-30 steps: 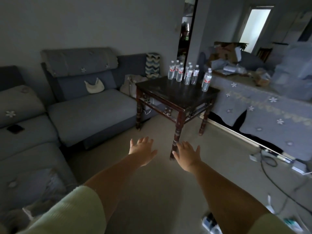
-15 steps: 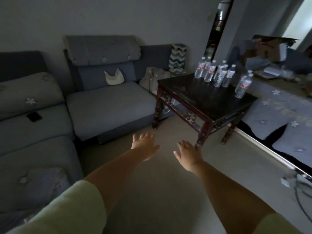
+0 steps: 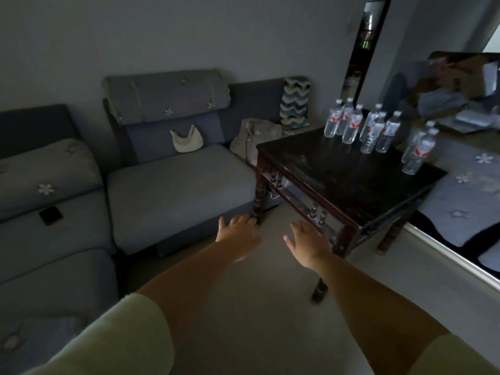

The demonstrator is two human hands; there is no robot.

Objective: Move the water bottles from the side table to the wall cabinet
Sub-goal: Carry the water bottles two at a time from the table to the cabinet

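Several clear water bottles (image 3: 351, 125) with red-and-white labels stand upright along the far side of a dark wooden side table (image 3: 338, 174); two more bottles (image 3: 418, 152) stand near its right corner. My left hand (image 3: 238, 236) and my right hand (image 3: 308, 240) are stretched out in front of me, palms down, fingers straight, holding nothing. Both hover over the floor just short of the table's near edge. No wall cabinet is in view.
A grey sectional sofa (image 3: 173, 190) fills the left, with a white bag (image 3: 186, 140), a grey backpack (image 3: 254, 138) and a dark phone (image 3: 51, 215) on it. A covered low surface with flower-print cloth (image 3: 470, 201) lies to the right. A dark doorway (image 3: 365, 47) stands behind the table.
I have come closer to the table and the view has swung left, so the table and bottles now sit larger and further right. Both hands stay open and extended.
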